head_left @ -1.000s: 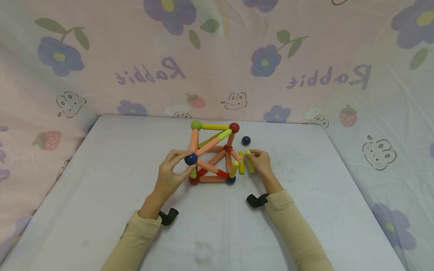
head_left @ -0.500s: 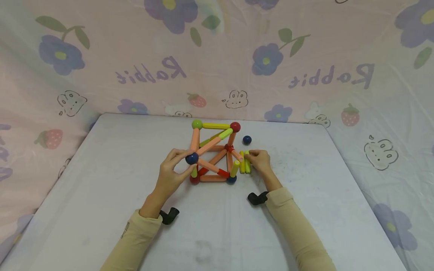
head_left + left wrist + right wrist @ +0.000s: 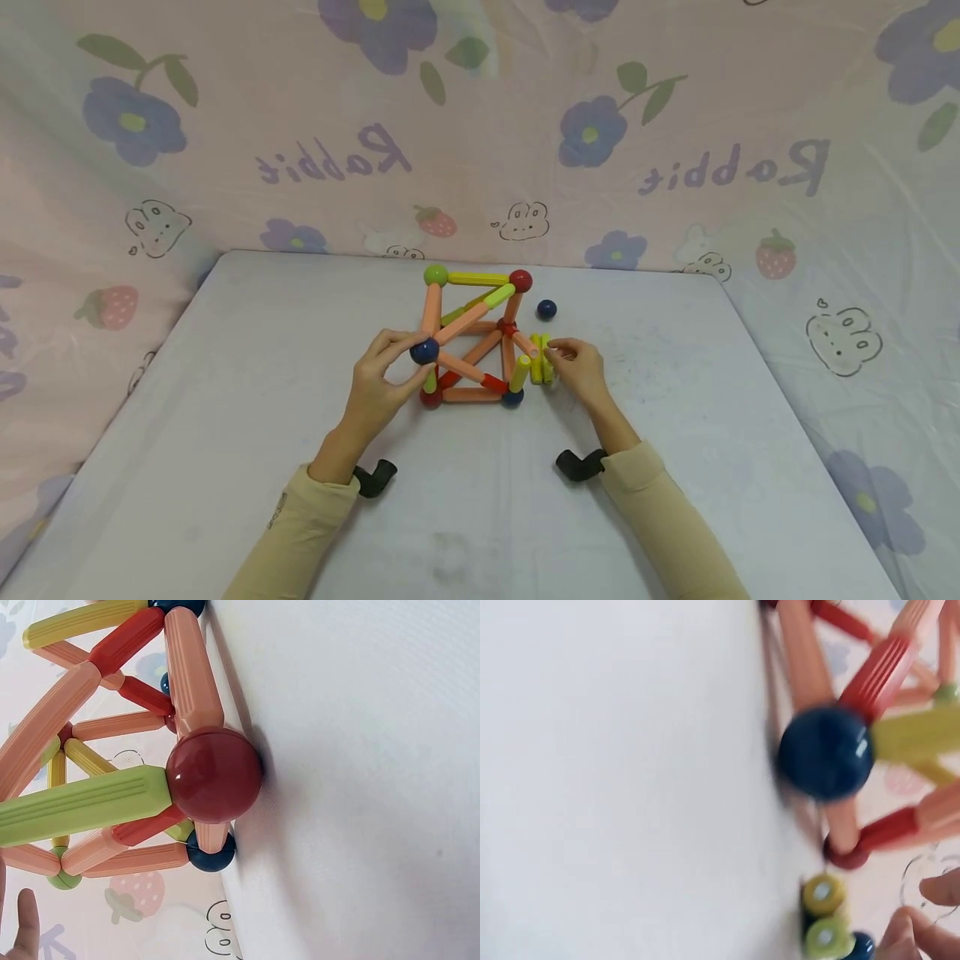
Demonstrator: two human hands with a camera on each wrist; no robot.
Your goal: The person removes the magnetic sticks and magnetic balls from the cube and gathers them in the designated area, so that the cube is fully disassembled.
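A frame of magnetic sticks and balls stands on the table, with salmon sticks (image 3: 462,323) and a dark red ball (image 3: 215,775) at its lower near left corner. My left hand (image 3: 378,371) pinches the dark blue ball (image 3: 424,351) at the upper near left corner between thumb and fingers. Right of the frame, a yellow stick (image 3: 824,893) and a yellow-green stick (image 3: 828,937) lie side by side. Beside them hovers my right hand (image 3: 583,371), fingers loosely bent and holding nothing; the right wrist view shows its fingertips (image 3: 900,930) apart from both sticks.
A loose dark blue ball (image 3: 547,309) lies behind the two sticks. From the frame's near right ball (image 3: 512,397) a yellow stick (image 3: 520,374) rises with its upper end free. A printed curtain (image 3: 480,150) hangs behind the white table (image 3: 262,333).
My right hand has laid the yellow-green stick against the yellow one, let go and drawn back slightly toward the near right. My left hand keeps its pinch on the dark blue ball.
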